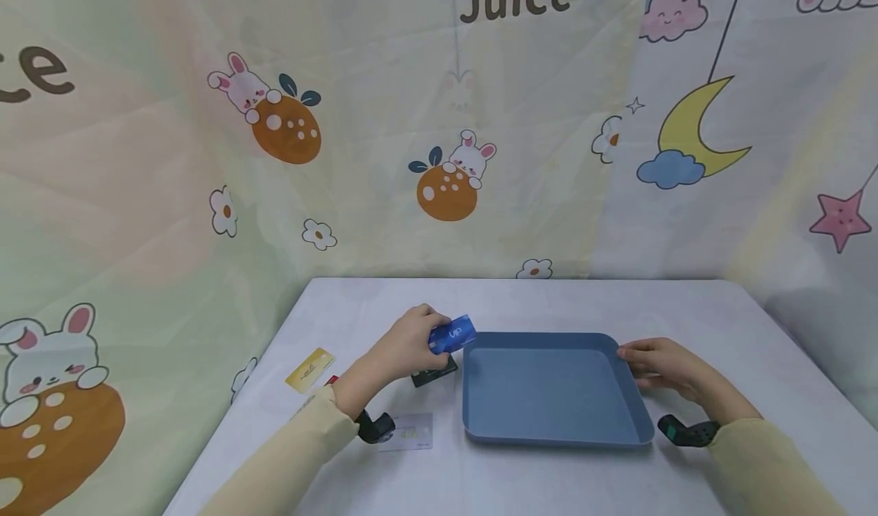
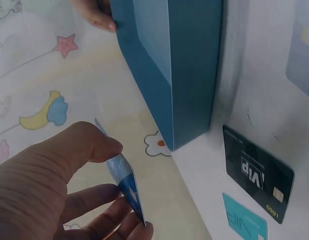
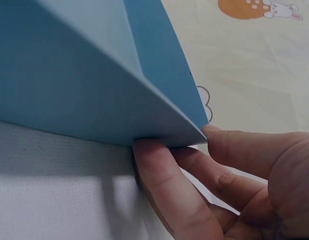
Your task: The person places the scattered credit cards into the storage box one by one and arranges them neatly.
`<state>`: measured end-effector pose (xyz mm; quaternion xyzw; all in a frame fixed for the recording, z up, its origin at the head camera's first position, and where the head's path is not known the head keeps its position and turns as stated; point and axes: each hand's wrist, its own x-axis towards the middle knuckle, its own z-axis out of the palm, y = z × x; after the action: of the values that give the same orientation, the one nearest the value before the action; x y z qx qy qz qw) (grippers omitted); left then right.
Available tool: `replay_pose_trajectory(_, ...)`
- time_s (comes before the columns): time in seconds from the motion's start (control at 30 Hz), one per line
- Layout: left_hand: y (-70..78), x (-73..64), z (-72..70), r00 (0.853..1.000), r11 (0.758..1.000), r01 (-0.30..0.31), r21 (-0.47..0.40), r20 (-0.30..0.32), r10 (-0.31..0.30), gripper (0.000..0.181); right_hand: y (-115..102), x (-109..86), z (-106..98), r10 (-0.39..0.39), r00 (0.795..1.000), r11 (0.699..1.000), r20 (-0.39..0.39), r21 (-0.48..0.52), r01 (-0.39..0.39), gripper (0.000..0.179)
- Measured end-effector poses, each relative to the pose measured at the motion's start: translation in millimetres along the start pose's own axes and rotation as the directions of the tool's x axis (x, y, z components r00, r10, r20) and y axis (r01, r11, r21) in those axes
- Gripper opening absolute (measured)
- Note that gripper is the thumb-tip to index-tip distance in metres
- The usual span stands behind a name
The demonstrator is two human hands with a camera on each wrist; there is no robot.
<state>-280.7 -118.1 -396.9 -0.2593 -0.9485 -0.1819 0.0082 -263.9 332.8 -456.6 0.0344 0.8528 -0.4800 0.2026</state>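
Observation:
My left hand pinches a blue card printed with VIP, thumb on one side and fingers on the other. The card is raised above the table beside the tray's far left corner. Below it lies a black VIP card, partly hidden by the hand in the head view. A blue-grey rectangular tray stands to the right with nothing in it. My right hand holds the tray's right edge near the far corner, the thumb at the rim and the fingers against the outer wall underneath.
A gold card lies at the table's left, with a bit of a red card showing by the left wrist. A pale card lies nearer me. The left wrist view shows a teal card. Printed cloth hangs behind the table.

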Motion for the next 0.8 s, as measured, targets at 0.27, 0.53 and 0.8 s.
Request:
replay_pose_trajectory(0.27,11.7,4.2,15.4,0.999,0.999,-0.047,-0.016,0.012,0.048,0.057,0.6,0.8,2.0,-0.008,1.0,1.0,-0.007,0.006,0.008,0.065)
replay_pose_trajectory(0.53,29.7,6.5,28.4,0.996,0.997,-0.071,0.0,0.048,0.071,0.055,-0.7,2.6,3.5,0.012,1.0,1.0,-0.02,0.002,-0.012,0.065)
replay_pose_trajectory(0.8,56.1,11.0,43.6,0.984,0.989,-0.146,-0.024,0.098,0.147,0.052,-5.2,0.4,4.3,0.029,0.999,1.0,-0.026,-0.005,-0.03,0.065)
